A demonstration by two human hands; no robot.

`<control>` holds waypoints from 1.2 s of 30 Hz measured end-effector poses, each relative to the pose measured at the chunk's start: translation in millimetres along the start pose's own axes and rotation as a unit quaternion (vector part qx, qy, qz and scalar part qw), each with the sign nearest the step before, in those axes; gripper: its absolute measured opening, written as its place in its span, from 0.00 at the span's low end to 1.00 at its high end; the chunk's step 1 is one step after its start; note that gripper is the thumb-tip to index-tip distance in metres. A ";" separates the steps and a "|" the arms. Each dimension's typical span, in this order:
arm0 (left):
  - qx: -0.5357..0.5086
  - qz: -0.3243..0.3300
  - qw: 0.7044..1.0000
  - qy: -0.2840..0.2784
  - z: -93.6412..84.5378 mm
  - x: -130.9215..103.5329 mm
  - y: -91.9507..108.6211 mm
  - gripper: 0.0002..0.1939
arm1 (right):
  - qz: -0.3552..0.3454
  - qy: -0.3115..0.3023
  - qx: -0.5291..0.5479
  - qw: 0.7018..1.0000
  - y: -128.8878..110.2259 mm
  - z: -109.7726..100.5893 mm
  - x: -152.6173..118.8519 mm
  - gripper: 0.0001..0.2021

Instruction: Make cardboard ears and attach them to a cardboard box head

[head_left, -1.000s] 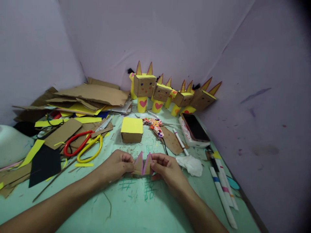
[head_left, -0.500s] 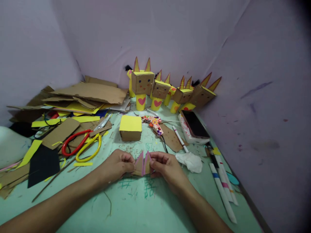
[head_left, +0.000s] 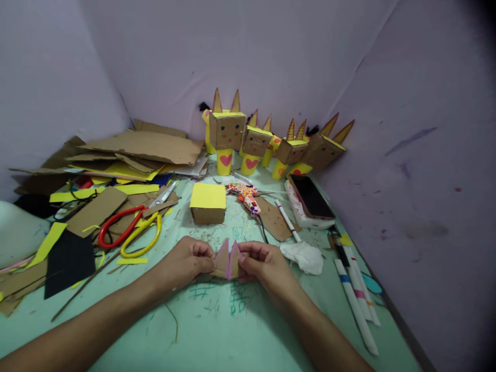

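Note:
My left hand (head_left: 192, 262) pinches a brown cardboard triangle (head_left: 222, 262) with a pink edge. A second pink-edged triangle (head_left: 234, 261) is between the thumb and fingers of my right hand (head_left: 260, 261). Both pieces stand side by side, points up, with their straight edges close together just above the green table (head_left: 201, 330). Beyond them sits a cardboard box (head_left: 208, 214) with a yellow top. A patterned glue gun (head_left: 247, 197) lies to the box's right.
Several cardboard animal figures (head_left: 228, 132) stand at the back. Scissors (head_left: 149, 214), cardboard sheets (head_left: 147, 146) and scraps lie left. To the right are a phone (head_left: 310, 196), crumpled tissue (head_left: 306, 257), a marker (head_left: 287, 221) and white paper rolls (head_left: 355, 307).
The left triangle has tilted slightly in my left hand. Both hands keep their hold in nearly the same place.

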State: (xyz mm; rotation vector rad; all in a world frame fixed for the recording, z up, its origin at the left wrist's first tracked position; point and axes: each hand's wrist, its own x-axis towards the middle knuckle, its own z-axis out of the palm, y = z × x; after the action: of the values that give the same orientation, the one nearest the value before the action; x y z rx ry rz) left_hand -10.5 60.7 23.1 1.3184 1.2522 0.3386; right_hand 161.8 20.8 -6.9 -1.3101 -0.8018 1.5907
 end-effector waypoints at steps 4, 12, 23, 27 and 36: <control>0.000 0.000 1.000 -0.002 -0.3 0.1 -0.9 0.08 | -0.008 0.003 0.002 1.000 0.2 -0.3 0.5 0.13; 0.005 0.004 1.000 -0.011 0.2 -0.3 -0.9 0.08 | -0.010 -0.008 0.000 1.000 1.1 0.1 0.8 0.14; 0.011 0.011 0.999 -0.030 0.2 0.1 -2.6 0.06 | -0.009 -0.017 -0.013 1.000 3.1 -0.2 0.6 0.14; 0.015 0.035 0.998 -0.046 -0.2 2.3 -10.9 0.06 | -0.020 -0.034 -0.027 0.999 6.2 -2.5 1.1 0.15; 0.037 0.041 0.996 -0.074 -3.7 3.1 -8.1 0.05 | -0.045 -0.038 -0.062 0.996 7.9 -4.2 2.7 0.14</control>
State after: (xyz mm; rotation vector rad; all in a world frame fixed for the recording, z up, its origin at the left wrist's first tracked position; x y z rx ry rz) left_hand -15.9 62.6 15.6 1.4343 1.0987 0.2490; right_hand 163.9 20.1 -15.9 -1.2887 -1.0061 1.5471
